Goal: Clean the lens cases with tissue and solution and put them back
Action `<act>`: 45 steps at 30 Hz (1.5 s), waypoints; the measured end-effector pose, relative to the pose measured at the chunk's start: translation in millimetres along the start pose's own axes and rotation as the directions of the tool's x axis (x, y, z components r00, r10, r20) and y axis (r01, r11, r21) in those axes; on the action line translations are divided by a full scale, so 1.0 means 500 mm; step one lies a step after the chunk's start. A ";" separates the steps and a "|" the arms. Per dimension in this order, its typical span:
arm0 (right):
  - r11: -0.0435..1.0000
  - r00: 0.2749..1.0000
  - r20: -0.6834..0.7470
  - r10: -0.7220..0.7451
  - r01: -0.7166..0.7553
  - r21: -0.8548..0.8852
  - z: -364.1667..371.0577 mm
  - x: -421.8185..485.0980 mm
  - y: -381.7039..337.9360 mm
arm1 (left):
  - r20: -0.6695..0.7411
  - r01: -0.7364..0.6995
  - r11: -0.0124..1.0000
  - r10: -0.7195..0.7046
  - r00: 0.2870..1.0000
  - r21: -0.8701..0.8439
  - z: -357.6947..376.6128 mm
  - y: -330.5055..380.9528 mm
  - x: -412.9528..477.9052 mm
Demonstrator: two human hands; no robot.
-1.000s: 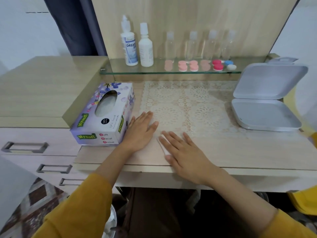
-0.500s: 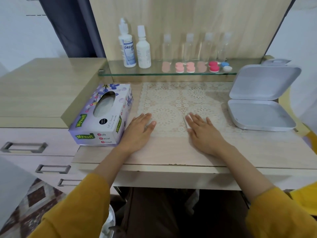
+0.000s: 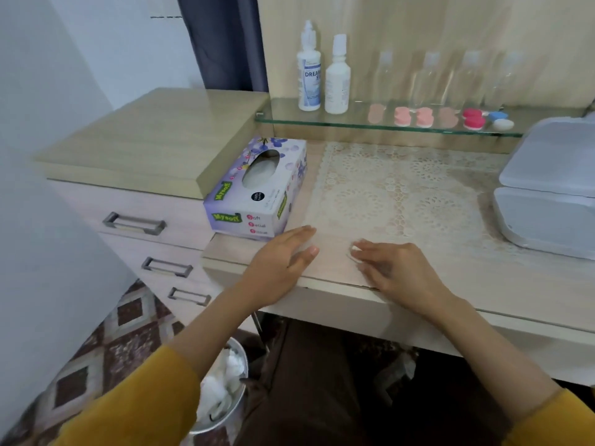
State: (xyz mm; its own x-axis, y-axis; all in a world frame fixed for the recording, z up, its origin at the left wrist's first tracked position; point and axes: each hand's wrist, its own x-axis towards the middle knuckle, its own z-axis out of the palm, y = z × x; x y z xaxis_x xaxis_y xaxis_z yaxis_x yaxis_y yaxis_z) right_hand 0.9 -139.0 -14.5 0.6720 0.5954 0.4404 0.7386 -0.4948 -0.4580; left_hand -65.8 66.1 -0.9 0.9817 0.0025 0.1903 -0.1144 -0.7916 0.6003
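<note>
Several lens cases sit in a row on the glass shelf [image 3: 322, 123]: pale pink ones [image 3: 413, 116], a red one [image 3: 473, 119] and a blue-and-white one [image 3: 500, 121]. Two white solution bottles [image 3: 337, 80] stand at the shelf's left end. A purple tissue box [image 3: 257, 191] lies on the desk, left of the lace mat [image 3: 396, 191]. My left hand [image 3: 280, 263] rests flat near the desk's front edge, just below the tissue box. My right hand [image 3: 396, 270] rests on the desk beside it, fingers slightly bent, holding nothing.
An open grey hinged box [image 3: 547, 217] stands at the right of the desk. Several clear small bottles [image 3: 450, 77] line the back of the shelf. A drawer unit [image 3: 135, 223] is to the left. A metal bin [image 3: 225, 391] with used tissues sits under the desk.
The view has swung to the left and down. My right hand slid back from the lace mat toward the desk's front edge; my left hand stays near the tissue box.
</note>
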 end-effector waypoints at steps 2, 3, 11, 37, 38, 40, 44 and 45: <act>0.999 0.998 -0.056 -0.031 0.031 0.005 0.005 -0.002 -0.007 | -0.065 -0.022 1.000 0.022 0.998 0.007 -0.015 -0.009 -0.041; 0.999 0.996 -0.085 -0.034 0.035 0.014 0.010 -0.003 -0.013 | -0.090 -0.020 1.000 0.020 0.996 -0.003 -0.022 -0.015 -0.063; 0.942 0.969 -0.182 -0.168 0.212 0.262 0.096 0.025 -0.175 | -0.308 0.162 0.986 -0.167 0.937 -0.041 -0.061 -0.138 -0.237; 0.962 0.527 0.840 0.134 -0.271 0.016 0.735 0.045 -0.262 | 0.052 0.840 0.540 -0.838 0.542 -0.051 0.046 -0.517 -0.507; 0.970 0.499 0.859 0.115 -0.241 0.010 0.735 0.043 -0.261 | 0.068 0.843 0.536 -0.840 0.538 -0.049 0.046 -0.517 -0.506; 0.975 0.467 0.877 0.113 -0.220 -0.009 0.737 0.037 -0.257 | 0.085 0.846 0.532 -0.842 0.533 -0.038 0.048 -0.517 -0.503; 0.977 0.455 0.882 0.120 -0.213 -0.022 0.733 0.030 -0.255 | 0.097 0.843 0.538 -0.839 0.536 -0.012 0.046 -0.513 -0.495; 0.978 0.456 0.884 0.105 -0.209 -0.008 0.732 0.030 -0.253 | 0.090 0.837 0.547 -0.834 0.545 -0.009 0.049 -0.516 -0.494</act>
State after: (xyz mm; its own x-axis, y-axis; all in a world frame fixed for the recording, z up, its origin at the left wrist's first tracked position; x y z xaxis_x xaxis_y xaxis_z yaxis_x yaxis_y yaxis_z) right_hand -102.5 164.0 -232.8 0.3357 0.7790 -0.5296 0.5824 -0.6135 -0.5332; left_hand -275.2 254.6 -221.8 0.6441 0.6059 -0.4668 0.7582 -0.4254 0.4941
